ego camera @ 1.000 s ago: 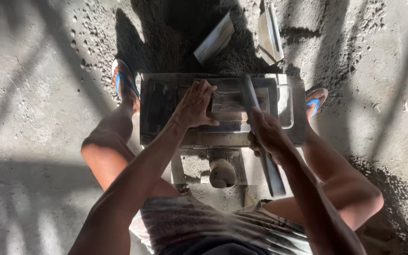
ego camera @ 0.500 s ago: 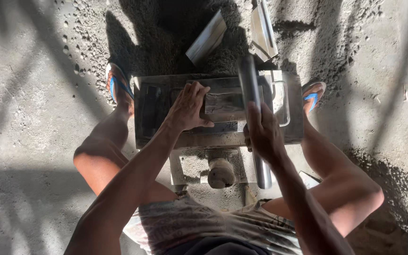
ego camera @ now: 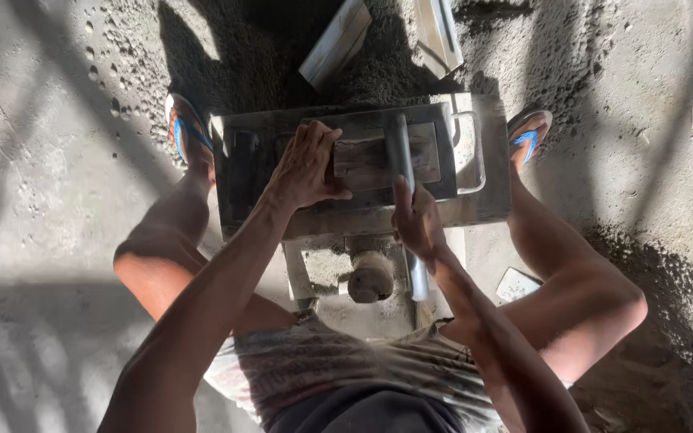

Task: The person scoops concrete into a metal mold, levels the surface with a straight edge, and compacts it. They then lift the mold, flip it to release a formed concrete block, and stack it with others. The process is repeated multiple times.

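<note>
The metal mould box point(ego camera: 362, 172) stands between the person's feet. On its top, the left hand point(ego camera: 305, 168) presses flat, fingers together, arm extended. At its near edge the right hand point(ego camera: 417, 220) curls its fingers around the metal lever bar point(ego camera: 407, 200) (wrist bent).

Grey metal mould point(ego camera: 475, 210), blue-strapped sandals point(ego camera: 184, 128), pale striped shorts point(ego camera: 314, 361), grey speckled concrete floor point(ego camera: 34, 160)
</note>
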